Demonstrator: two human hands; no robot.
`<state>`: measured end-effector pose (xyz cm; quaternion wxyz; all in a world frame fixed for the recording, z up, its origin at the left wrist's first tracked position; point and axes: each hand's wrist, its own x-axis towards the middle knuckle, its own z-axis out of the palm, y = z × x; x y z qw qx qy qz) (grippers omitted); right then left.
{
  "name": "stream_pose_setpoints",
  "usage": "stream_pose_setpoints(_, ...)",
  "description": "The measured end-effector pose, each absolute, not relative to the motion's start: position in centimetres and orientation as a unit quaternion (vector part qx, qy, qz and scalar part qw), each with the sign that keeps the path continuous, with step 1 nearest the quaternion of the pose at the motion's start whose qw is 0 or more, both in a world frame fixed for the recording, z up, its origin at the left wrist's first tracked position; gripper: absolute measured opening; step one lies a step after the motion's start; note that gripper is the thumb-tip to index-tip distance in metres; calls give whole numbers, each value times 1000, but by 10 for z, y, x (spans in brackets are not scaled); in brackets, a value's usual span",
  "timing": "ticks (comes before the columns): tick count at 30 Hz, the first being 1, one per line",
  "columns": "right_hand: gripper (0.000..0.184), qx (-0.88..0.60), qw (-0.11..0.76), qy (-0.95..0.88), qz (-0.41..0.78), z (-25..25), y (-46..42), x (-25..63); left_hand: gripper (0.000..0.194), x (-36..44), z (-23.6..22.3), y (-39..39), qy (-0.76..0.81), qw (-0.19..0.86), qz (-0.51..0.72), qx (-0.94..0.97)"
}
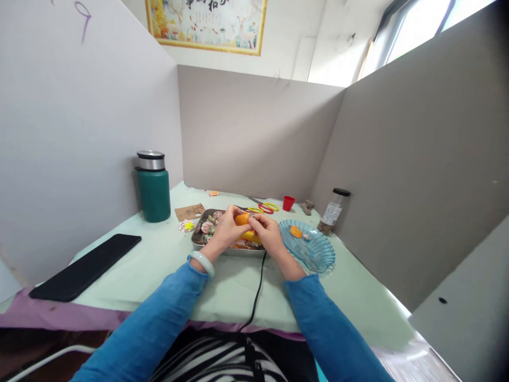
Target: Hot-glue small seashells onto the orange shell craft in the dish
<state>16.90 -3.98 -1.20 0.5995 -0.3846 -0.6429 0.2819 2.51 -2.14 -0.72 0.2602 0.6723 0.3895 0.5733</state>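
Over a metal tray (pixel 199 245), a small round orange piece (pixel 242 218) is held between the fingers of both hands; its exact kind I cannot make out. My left hand (pixel 229 229) grips it from the left with bent fingers. From the other side, my right hand (pixel 267 232) pinches its edge with thumb and fingers. Patterned pieces (pixel 207 227) lie in the tray, and a yellow item (pixel 251 237) shows below the hands, partly hidden. To the right is a blue scalloped plate (pixel 318 259), bearing a flat orange piece (pixel 296 231) and a small speckled bit (pixel 306 237).
Scissors (pixel 267 207) with red and yellow handles lie behind the tray near a red cup (pixel 288 203). A clear jar (pixel 333 212) leans by the right partition. At left are a green bottle (pixel 154 193), a brown card (pixel 190 212) and a black mat (pixel 87 265). A black cable (pixel 259 292) crosses the front.
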Motion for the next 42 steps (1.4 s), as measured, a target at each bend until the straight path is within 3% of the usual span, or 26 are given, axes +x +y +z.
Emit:
stream_pose_setpoints(4, 28, -381, 604, -634, 295, -7, -43, 174, 59, 24, -6, -20, 316, 367, 555, 676)
stream_pose_setpoints(9, 27, -403, 567, -670, 260, -9, -42, 176, 35, 19, 2, -25, 290, 462, 541, 640)
stream_pose_setpoints(20, 22, -381, 563, -682, 269, -15, -37, 174, 31, 14, 2, -24, 277, 503, 578, 580)
stream_pose_setpoints(42, 18, -391, 594, -672, 206, -6, -39, 181, 35, 13, 8, -28, 315, 462, 546, 624)
